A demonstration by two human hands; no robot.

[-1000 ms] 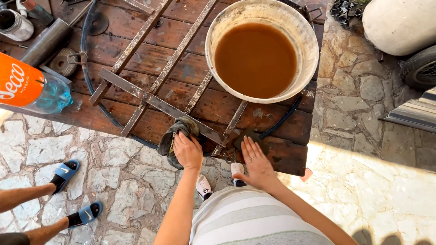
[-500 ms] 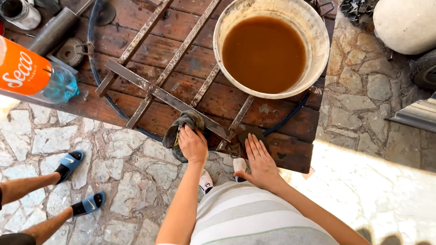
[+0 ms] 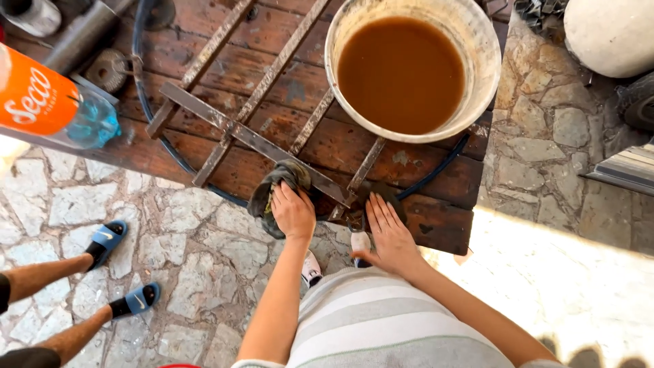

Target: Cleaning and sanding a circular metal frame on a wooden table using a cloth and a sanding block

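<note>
The near edge of the wooden surface (image 3: 436, 225) is crowded; the left hand (image 3: 293, 212) presses a dark rag (image 3: 272, 194) against the rusty metal frame (image 3: 252, 136), the right hand (image 3: 388, 235) lies flat just beside it; the bucket (image 3: 480, 75) of brown liquid blocks the right half; bare planks show between the frame's bars; a plastic bottle (image 3: 58, 109) and grey pipe (image 3: 82, 37) close the left end.

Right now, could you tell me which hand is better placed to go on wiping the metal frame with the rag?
Probably the left hand: it already grips the dark rag against the rusty metal frame, while the right hand lies flat, holding nothing.
</note>
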